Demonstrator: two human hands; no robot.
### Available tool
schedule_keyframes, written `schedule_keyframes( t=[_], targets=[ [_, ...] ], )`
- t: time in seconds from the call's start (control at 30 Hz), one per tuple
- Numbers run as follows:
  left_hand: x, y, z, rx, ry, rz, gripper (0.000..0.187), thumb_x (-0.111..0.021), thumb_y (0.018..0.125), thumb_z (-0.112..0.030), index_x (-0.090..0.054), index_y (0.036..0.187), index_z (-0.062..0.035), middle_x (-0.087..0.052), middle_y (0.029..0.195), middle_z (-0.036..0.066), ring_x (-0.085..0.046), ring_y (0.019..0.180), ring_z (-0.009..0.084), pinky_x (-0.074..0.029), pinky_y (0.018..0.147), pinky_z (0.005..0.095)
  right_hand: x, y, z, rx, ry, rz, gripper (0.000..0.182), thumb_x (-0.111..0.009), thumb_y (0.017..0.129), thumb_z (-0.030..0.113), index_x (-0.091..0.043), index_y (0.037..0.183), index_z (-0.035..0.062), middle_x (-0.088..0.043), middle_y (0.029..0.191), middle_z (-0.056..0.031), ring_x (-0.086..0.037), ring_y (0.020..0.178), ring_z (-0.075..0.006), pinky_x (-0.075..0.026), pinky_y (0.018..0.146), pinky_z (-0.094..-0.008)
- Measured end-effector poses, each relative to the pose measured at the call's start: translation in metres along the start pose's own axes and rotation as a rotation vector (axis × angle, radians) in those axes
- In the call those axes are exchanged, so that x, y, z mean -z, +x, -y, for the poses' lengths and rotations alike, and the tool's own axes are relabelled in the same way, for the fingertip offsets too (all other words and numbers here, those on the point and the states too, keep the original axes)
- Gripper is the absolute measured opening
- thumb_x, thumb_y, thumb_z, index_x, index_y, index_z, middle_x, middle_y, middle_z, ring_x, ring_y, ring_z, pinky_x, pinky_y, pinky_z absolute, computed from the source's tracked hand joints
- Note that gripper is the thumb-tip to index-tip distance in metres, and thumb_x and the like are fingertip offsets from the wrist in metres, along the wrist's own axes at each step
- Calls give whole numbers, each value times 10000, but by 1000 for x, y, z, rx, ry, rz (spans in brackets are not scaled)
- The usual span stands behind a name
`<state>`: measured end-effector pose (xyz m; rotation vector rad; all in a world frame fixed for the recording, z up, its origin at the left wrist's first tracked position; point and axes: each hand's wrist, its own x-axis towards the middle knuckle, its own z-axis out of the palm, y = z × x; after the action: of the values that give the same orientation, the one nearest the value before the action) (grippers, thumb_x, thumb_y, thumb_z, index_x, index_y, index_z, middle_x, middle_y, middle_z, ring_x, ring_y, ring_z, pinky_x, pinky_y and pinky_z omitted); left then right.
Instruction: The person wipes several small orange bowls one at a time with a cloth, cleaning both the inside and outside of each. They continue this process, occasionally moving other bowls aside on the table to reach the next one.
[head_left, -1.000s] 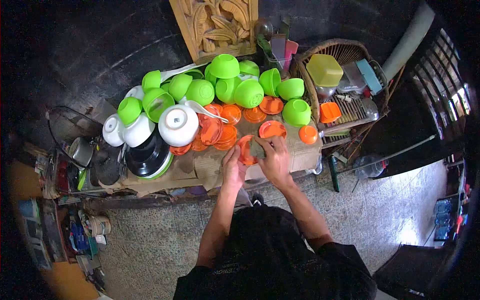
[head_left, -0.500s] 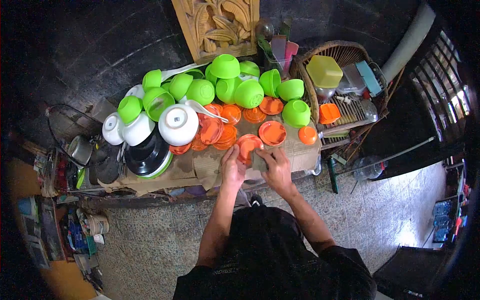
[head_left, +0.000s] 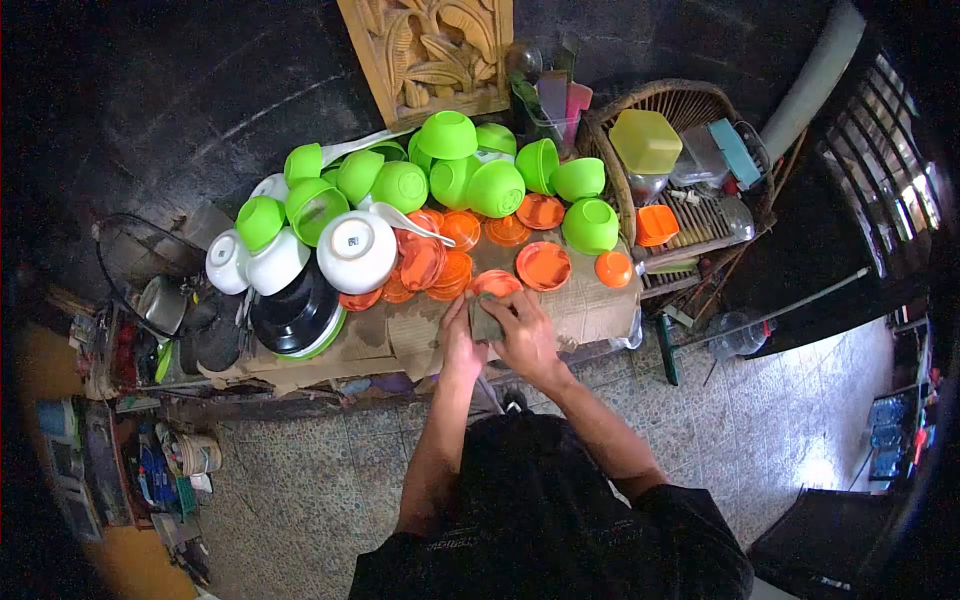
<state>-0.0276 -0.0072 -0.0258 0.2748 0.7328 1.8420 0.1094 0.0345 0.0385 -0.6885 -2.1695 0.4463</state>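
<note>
At the front of the cardboard-covered table, my left hand [head_left: 462, 340] grips the left edge of a small orange plate [head_left: 496, 281]. My right hand [head_left: 530, 342] pinches a greyish-green cloth [head_left: 486, 322] and presses it over the near part of that plate. Fingers and cloth hide much of the plate's surface. Just beyond, to the right, lies another orange plate [head_left: 544, 266]. More orange plates [head_left: 421, 262] are piled to the left, with a white spoon [head_left: 425, 230] lying over them.
Upturned green bowls [head_left: 497, 190] crowd the back. White bowls [head_left: 356, 252] and black plates [head_left: 293, 316] stand at left. A small orange cup [head_left: 613, 268] sits at right, beside a wicker basket [head_left: 622, 190] holding containers. Cardboard [head_left: 420, 335] covers the table's front edge.
My right hand has moved left with the cloth, from the plate's right side across its near part. The left hand still holds the plate's left edge.
</note>
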Motion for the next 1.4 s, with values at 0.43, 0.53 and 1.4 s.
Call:
schedule_keyframes(
  t=[0.43, 0.53, 1.4],
  targets=[
    [-23, -13, -12, 53, -21, -32, 349, -553, 1101, -209, -585, 1366, 15, -656, 1361, 149, -662, 1231, 265, -534, 1068, 475, 20, 4, -15, -374, 114, -311, 366, -809, 838, 77, -732, 1194, 54, -650, 979, -150, -641, 896, -346, -529, 806, -413],
    [-21, -12, -11, 31, 6, -59, 320, -556, 1098, -213, -601, 1323, 11, -667, 1324, 137, -670, 1215, 269, -541, 1059, 474, 26, 12, 0, -528, 315, -156, 357, -832, 896, 211, -717, 1169, 12, -715, 994, -187, -703, 905, -303, -546, 826, -416],
    [-55, -4, 9, -289, 657, -165, 290, -717, 936, 60, -682, 1222, 91, -742, 1192, 167, -717, 1124, 201, -558, 1004, 295, 71, -30, -22, -109, 75, -91, 398, -813, 613, 0, -805, 994, 114, -729, 1036, -52, -642, 973, -303, -554, 849, -409]
  ],
)
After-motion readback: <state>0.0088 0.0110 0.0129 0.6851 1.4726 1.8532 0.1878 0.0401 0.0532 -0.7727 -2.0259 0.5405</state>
